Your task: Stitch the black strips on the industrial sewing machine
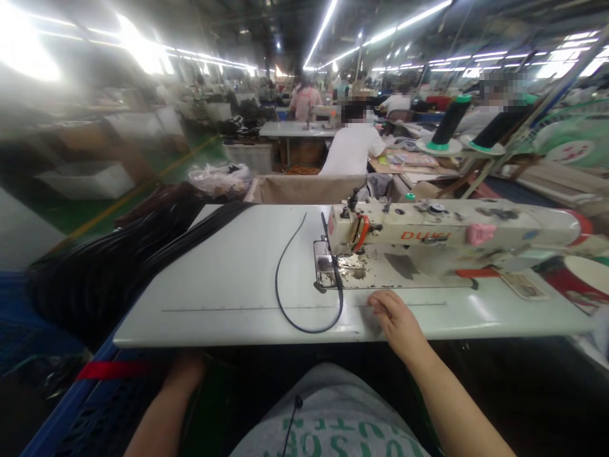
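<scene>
My right hand [391,315] is at the front of the white sewing table, just before the sewing machine [447,231]. Its fingers are curled and drawn together; whether anything is between them does not show. A thin black cord or strip [278,285] lies in a loop on the tabletop, left of this hand, one end running to the machine's needle area. My left hand [189,367] reaches below the table's front edge at the left, and its fingers are hidden. Long black strips [190,244] drape in a thick bundle over the table's left end.
Blue plastic crates [95,412] stand at the left, one with a red band [113,370]. Two black thread cones [451,122] rise behind the machine at the right. Beyond a fabric-lined bin [304,189], a person in white [353,149] sits with their back to me.
</scene>
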A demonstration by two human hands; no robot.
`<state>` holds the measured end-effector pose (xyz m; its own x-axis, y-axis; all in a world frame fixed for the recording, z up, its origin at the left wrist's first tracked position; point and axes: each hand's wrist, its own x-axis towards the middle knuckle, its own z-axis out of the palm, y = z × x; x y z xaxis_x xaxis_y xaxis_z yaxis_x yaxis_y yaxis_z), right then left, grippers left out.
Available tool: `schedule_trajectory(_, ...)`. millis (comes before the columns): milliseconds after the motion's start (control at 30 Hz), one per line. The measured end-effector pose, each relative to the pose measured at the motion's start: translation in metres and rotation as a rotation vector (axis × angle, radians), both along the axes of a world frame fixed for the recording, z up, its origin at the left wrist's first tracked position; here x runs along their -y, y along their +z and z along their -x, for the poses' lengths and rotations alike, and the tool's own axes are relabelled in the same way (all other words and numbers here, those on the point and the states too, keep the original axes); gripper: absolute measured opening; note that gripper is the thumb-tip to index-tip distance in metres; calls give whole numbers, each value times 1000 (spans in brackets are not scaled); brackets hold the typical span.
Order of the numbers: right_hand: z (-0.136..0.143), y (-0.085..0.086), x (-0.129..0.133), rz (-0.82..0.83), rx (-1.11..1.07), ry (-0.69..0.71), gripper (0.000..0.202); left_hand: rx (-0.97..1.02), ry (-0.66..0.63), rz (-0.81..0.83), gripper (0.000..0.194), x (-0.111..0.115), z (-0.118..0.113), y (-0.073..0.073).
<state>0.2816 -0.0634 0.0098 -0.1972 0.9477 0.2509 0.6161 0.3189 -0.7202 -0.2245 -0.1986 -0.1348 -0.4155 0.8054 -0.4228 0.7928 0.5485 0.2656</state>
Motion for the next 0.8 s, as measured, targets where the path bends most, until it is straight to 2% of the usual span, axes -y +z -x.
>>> schedule_trajectory(33,8,2,1,-64,75,80,29,17,-31,12,51,-4,-4,1)
schedule_trajectory(133,27,6,4,-158,386,264,58,125,-143,74,46,-13,-23,11)
schedule_trajectory(167,31,6,4,-177,466,295,57,170,-185,96,45,-15,-30,16)
schedule_trajectory(233,36,5,2,-211,523,287,42,287,-260,140,47,-17,-46,32)
schedule_trajectory(333,41,1,-5,-244,320,125,16,541,-332,182,61,-15,-70,67)
schedule_trajectory(400,44,0,-11,-238,83,27,11,722,-351,210,66,-14,-84,94)
schedule_trajectory(467,47,-1,-14,-186,-91,22,17,881,-360,235,68,-14,-94,118)
schedule_trajectory(533,49,-2,-12,-122,-119,111,20,982,-385,231,67,-16,-101,136)
schedule_trajectory(633,46,-8,-3,-110,13,256,19,1054,-442,194,66,-20,-105,152)
schedule_trajectory(800,39,-20,9,-219,189,278,29,1077,-503,176,65,-28,-116,164)
